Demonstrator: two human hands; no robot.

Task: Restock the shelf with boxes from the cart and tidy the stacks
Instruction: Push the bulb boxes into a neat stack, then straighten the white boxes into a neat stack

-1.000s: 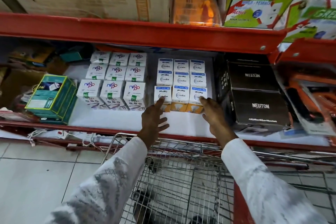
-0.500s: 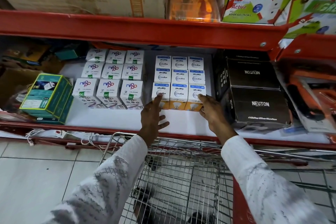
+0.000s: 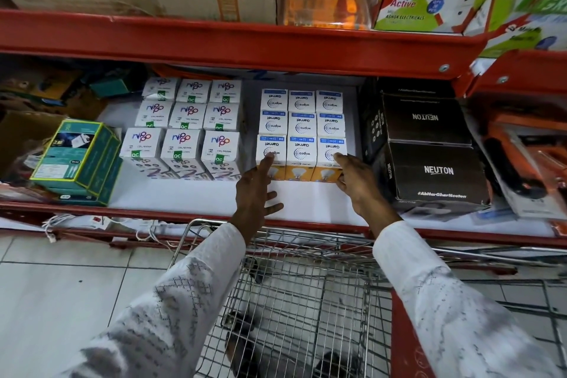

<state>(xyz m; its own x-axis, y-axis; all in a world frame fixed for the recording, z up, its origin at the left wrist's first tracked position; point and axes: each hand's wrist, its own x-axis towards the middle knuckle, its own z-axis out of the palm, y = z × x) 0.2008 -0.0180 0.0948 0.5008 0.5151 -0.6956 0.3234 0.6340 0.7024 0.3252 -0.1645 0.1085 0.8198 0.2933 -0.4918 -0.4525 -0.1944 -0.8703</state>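
Nearest, the wire cart sat under both white sleeves, hard against the red shelf lip. Above it, the left hand was spread, fingers splayed, forefinger tip touching the front-left Wipro box. The right hand was loosely open too, fingertips against the front-right box, gripping nothing. A bare white strip lay ahead of the stack. Behind, Nippo boxes stood left, black Neuton cartons close right.
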